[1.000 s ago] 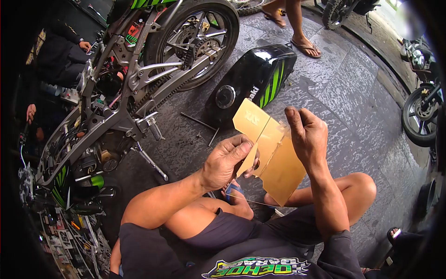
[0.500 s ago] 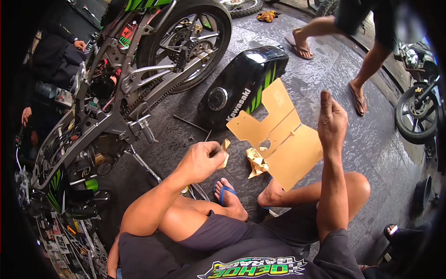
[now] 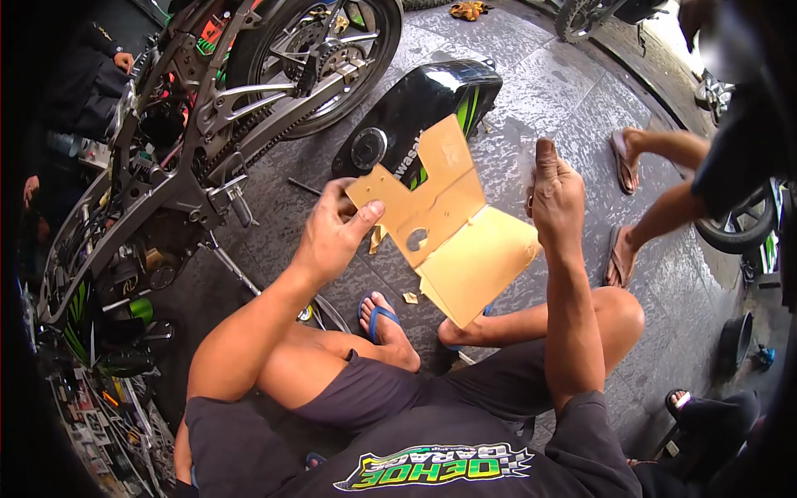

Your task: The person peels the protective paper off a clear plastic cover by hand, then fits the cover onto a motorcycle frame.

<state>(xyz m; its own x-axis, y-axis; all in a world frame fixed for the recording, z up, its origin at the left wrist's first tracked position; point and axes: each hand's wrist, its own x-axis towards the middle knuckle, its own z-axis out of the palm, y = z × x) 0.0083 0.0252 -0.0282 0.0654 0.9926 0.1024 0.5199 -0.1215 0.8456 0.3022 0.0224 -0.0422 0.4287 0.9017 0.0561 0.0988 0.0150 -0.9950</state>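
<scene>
A cut, creased sheet of tan cardboard (image 3: 481,257) is held up in front of me, with a notch in its upper side and a small round hole. My right hand (image 3: 558,199) is closed at its right edge, thumb pointing up, the fingers mostly hidden. At the upper left corner is my left hand (image 3: 328,236), its thumb in front and its fingers behind the edge. Below that hand shows a torn cardboard scrap (image 3: 376,241). Another small scrap (image 3: 410,297) is near my left foot. Behind the sheet lies a black and green fuel tank (image 3: 415,108), partly covered.
A stripped motorcycle frame (image 3: 174,158) with its rear wheel (image 3: 320,62) stands at the left. At the right, a person's legs (image 3: 664,174) in sandals are close by. A dark round pan (image 3: 735,342) is farther right. An orange rag (image 3: 470,11) lies at the back.
My left hand has let go of a torn scrap and moved up to the cardboard's left corner. The crumpled piece at the sheet's lower edge is gone. The person at right has stepped nearer.
</scene>
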